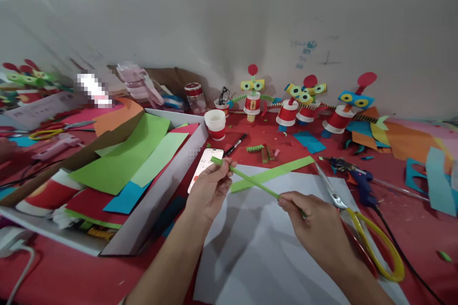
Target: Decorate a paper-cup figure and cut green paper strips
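Observation:
Both my hands pinch a narrow green paper strip (255,181), stretched slantwise above a white sheet (246,248). My left hand (211,186) grips it near its upper left end, beside a lit phone (206,166). At the lower right end, the fingers of my right hand (309,217) close on the strip, with its tip partly hidden by them. A wider light-green paper strip (286,170) lies beneath, crossing behind the held one. Right of my right hand rest scissors (361,228) with yellow-and-red handles.
An open box (150,219) of coloured paper stands at left. A blue glue gun (361,186) with a cord lies right. Paper-cup figures (252,104) line the partition, near a white cup (215,124), a black marker (236,145) and folded green paper springs (255,148).

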Available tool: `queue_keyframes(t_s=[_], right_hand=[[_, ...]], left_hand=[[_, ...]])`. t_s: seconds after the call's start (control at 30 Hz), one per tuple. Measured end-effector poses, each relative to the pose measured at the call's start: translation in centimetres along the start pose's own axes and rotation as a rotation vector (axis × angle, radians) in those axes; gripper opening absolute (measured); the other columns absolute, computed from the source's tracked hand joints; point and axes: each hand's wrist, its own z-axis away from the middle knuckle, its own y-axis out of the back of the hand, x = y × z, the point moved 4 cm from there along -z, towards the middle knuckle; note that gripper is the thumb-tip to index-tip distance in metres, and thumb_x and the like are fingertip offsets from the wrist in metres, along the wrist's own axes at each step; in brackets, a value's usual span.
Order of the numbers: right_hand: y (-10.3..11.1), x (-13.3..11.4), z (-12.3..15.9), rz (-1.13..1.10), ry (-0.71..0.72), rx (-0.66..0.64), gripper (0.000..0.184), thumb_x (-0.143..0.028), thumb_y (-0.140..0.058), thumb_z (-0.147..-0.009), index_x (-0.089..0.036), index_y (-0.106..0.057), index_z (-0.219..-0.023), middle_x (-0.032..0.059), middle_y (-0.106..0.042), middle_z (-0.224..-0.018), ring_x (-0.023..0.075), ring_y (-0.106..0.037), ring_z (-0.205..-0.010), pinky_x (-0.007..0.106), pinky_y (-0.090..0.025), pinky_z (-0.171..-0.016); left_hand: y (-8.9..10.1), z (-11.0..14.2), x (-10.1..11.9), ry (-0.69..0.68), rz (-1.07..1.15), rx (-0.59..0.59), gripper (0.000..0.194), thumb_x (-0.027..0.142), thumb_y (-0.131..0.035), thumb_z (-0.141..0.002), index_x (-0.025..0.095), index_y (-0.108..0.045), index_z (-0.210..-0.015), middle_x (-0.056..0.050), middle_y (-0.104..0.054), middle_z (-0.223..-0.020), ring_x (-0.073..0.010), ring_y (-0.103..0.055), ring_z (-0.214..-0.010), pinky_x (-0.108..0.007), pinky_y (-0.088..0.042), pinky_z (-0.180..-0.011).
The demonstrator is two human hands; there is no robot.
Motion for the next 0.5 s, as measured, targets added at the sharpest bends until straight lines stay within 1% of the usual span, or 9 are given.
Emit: queue_keyframes(t_s=[0.1,0.17,0.23,0.3,0.33,0.37,0.43,0.47,0.5], right_hand=[[0.0,0.0,-0.1,-0.028,0.003,-0.041,0.023,-0.028,-0.049,-0.091,-0.026,-0.066,-0.076,-0.0033,-0.07,-0.065,0.0167,-0.063,-0.06,0.025,-0.039,-0.054],[0.1,0.0,-0.2,-0.028,-0.005,-0.061,0.023,-0.028,-0.049,-0.091,-0.026,-0.064,-0.073,-0.0038,-0.068,-0.062,0.0161,-0.062,-0.058,0.025,-0.037,-0.051],[0.4,0.1,-0.3,-0.019,-0.031,-0.046,0.023,-0.029,-0.05,-0.09,-0.026,-0.063,-0.071,-0.0038,-0.067,-0.059,0.0157,-0.061,-0.054,0.025,-0.037,-0.049],[0.6,0.3,-0.4,-0.038,-0.071,-0.008,0.023,-0.031,-0.051,-0.089,-0.025,-0.064,-0.071,-0.0036,-0.068,-0.06,0.0153,-0.061,-0.052,0.025,-0.038,-0.051],[0.7,0.3,-0.4,-0.069,-0.092,0.008,0.022,-0.031,-0.051,-0.089,-0.025,-0.065,-0.073,-0.0034,-0.069,-0.062,0.0153,-0.062,-0.053,0.025,-0.04,-0.052],[0.6,0.3,-0.4,-0.11,-0.109,0.013,0.022,-0.032,-0.051,-0.09,-0.025,-0.065,-0.074,-0.003,-0.07,-0.064,0.0156,-0.064,-0.056,0.025,-0.041,-0.053],[0.2,0.1,-0.4,-0.194,-0.125,-0.017,0.023,-0.032,-0.05,-0.091,-0.025,-0.065,-0.075,-0.0022,-0.072,-0.067,0.0164,-0.067,-0.062,0.025,-0.043,-0.056],[0.0,-0.1,-0.3,-0.224,-0.123,-0.044,0.023,-0.032,-0.049,-0.091,-0.025,-0.065,-0.077,-0.002,-0.072,-0.068,0.0167,-0.067,-0.064,0.024,-0.043,-0.056],[-0.3,-0.3,-0.3,-0.241,-0.119,-0.07,0.023,-0.031,-0.049,-0.092,-0.025,-0.066,-0.078,-0.0019,-0.072,-0.068,0.0167,-0.067,-0.065,0.024,-0.043,-0.055]], left_hand=[[0.6,-0.3,0.9,-0.006,0.013,0.001,0.014,0.011,-0.08,-0.064,0.011,-0.068,-0.072,-0.004,-0.067,-0.073,-0.0035,-0.051,-0.054,-0.011,-0.034,-0.041],[1.2,-0.6,1.7,-0.024,0.035,0.058,0.012,0.011,-0.078,-0.067,0.012,-0.068,-0.073,-0.003,-0.067,-0.072,-0.0034,-0.051,-0.053,-0.011,-0.035,-0.041],[1.8,-0.8,2.7,-0.109,0.099,0.175,0.009,0.014,-0.076,-0.072,0.014,-0.067,-0.074,0.0,-0.065,-0.07,-0.0027,-0.05,-0.051,-0.011,-0.036,-0.042],[1.9,-0.6,3.2,-0.232,0.111,0.231,0.008,0.019,-0.074,-0.075,0.018,-0.069,-0.08,0.002,-0.067,-0.076,-0.0018,-0.049,-0.053,-0.01,-0.037,-0.045],[1.6,-0.4,2.9,-0.269,0.084,0.214,0.013,0.019,-0.076,-0.073,0.019,-0.07,-0.084,0.002,-0.069,-0.081,-0.002,-0.05,-0.055,-0.01,-0.038,-0.048],[1.0,-0.2,2.2,-0.268,0.029,0.158,0.019,0.018,-0.078,-0.069,0.02,-0.07,-0.087,0.002,-0.07,-0.085,-0.0028,-0.052,-0.058,-0.011,-0.04,-0.051],[-0.5,0.6,-0.3,-0.153,-0.117,-0.023,0.029,0.011,-0.083,-0.059,0.019,-0.072,-0.085,0.0,-0.07,-0.083,-0.0067,-0.057,-0.065,-0.016,-0.045,-0.059],[-1.3,1.1,-1.8,-0.06,-0.197,-0.133,0.027,0.011,-0.083,-0.057,0.018,-0.073,-0.081,0.0,-0.069,-0.079,-0.0084,-0.058,-0.067,-0.019,-0.046,-0.064],[-1.8,1.7,-3.1,0.004,-0.253,-0.202,0.022,0.013,-0.083,-0.058,0.017,-0.073,-0.077,-0.001,-0.069,-0.074,-0.0098,-0.058,-0.068,-0.021,-0.047,-0.068]])
